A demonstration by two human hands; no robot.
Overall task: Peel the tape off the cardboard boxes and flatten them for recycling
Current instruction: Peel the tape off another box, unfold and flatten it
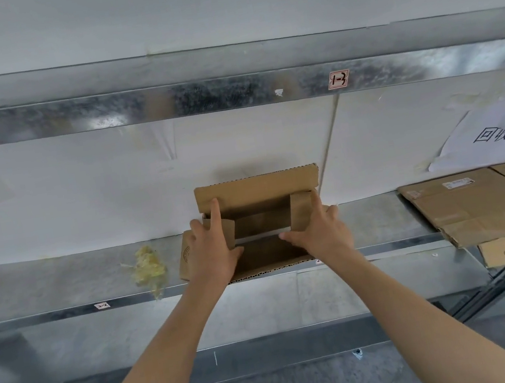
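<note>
A grey metal ledge [59, 283] runs across the middle of the frame under a pale wall. At the right edge a flattened cardboard sheet [487, 202] lies on it and juts over its front. The box [254, 187] stands at centre frame on the ledge, open toward me, with its back flap upright and its front edge just past the lip. Upper right of it a white paper sign [498, 130] with black characters leans on the wall. My left hand [212, 248] grasps the box's left wall, thumb inside, other fingers outside, the index finger stretched up onto the back flap. My right hand [318, 230] grasps the right side flap, thumb pointing inward across the opening. Left of the box a yellowish tape wad [149, 269] sits on the ledge. A pale tape strip [262, 236] crosses the box's inside between my thumbs.
</note>
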